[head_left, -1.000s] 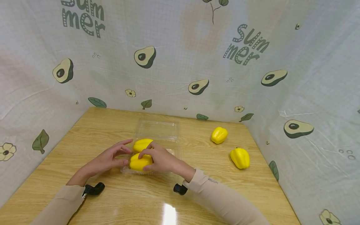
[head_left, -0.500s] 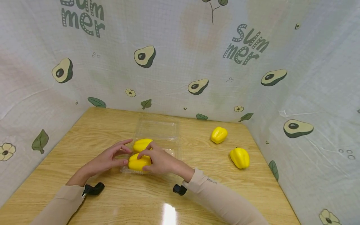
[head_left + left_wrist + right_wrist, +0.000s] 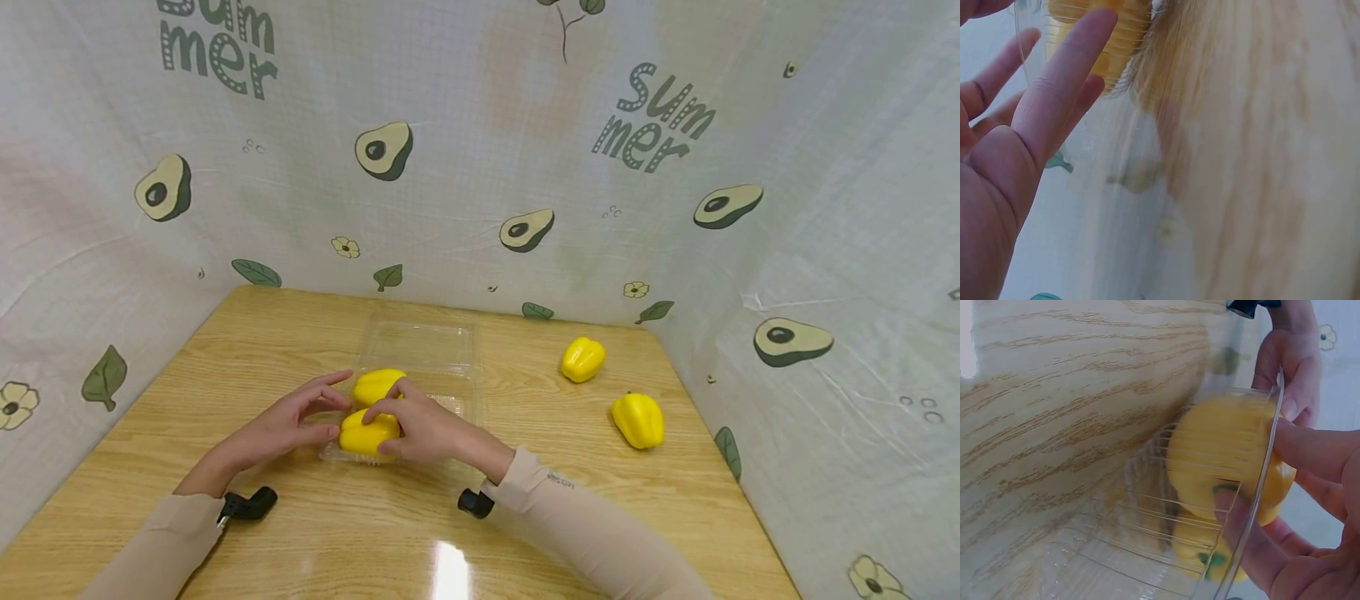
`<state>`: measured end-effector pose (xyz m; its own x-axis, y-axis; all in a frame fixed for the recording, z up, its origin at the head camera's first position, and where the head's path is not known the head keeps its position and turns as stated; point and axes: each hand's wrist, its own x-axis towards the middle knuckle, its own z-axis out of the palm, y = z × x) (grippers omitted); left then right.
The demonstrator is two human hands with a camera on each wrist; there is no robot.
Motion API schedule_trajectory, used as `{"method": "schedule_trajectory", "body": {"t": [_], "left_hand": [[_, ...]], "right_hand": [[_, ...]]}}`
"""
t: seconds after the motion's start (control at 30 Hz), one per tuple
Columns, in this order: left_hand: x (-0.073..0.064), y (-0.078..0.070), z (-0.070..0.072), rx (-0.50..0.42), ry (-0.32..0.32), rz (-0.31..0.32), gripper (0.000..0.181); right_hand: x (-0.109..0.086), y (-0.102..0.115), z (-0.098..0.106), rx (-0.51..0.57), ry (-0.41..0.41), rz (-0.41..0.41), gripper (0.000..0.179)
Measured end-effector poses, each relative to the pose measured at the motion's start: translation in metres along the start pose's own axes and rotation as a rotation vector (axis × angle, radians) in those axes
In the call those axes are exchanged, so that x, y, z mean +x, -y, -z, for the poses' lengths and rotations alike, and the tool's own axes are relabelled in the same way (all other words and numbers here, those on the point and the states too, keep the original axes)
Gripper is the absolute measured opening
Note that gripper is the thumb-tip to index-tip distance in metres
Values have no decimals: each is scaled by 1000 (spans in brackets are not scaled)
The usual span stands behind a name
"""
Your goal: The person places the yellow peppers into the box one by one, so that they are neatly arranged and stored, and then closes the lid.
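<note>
A clear plastic clamshell box [image 3: 422, 343] lies with its lid folded back on the wooden table. In its left part sit two yellow bell peppers, a far one [image 3: 377, 387] and a near one [image 3: 365, 436]. My right hand [image 3: 433, 429] grips the near bell pepper from the right, fingers over its top and thumb on the near side. Through the ribbed wall in the right wrist view, green stem ends show on both bell peppers. My left hand [image 3: 291, 423] rests at the box's left rim, fingers apart and loosely bent, fingertips close beside the peppers.
Two more yellow bell peppers stand on the table [image 3: 525, 467] to the right: one farther back [image 3: 582, 360], one nearer the right edge [image 3: 638, 421]. A white curtain [image 3: 450, 108] printed with avocados hangs behind and along the sides.
The near bell pepper has slid slightly left in the box, with my right hand moving along with it. My left hand has stayed nearly still.
</note>
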<state>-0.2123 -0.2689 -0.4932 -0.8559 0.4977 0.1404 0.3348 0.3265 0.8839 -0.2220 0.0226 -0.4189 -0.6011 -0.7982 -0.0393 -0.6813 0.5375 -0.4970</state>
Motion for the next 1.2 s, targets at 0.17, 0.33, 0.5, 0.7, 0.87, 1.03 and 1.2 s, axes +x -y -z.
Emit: {"method": "schedule_trajectory", "body": {"t": [0.17,0.33,0.5,0.7,0.87,1.03,1.2], "left_hand": [[0,0,0,6,3,-13,31],[1,1,0,0,3,-12,31],[1,1,0,2,4,-17,31],[1,2,0,7,2,-22,32],[1,2,0,6,-3,-1,34],[1,2,0,11,-3,3,33],[0,3,1,9,-8,7,34]], "right_hand": [[1,-1,-2,10,-6,-1,38],[2,-2,-3,14,-15,-4,39],[2,-2,-4,0,-28,-6,39],[3,-3,-5,-4,-28,-16,38],[2,-4,-2,-6,8,-5,39],[1,-7,4,-50,52,28,40],[1,-8,7,-116,62,71,42]]}}
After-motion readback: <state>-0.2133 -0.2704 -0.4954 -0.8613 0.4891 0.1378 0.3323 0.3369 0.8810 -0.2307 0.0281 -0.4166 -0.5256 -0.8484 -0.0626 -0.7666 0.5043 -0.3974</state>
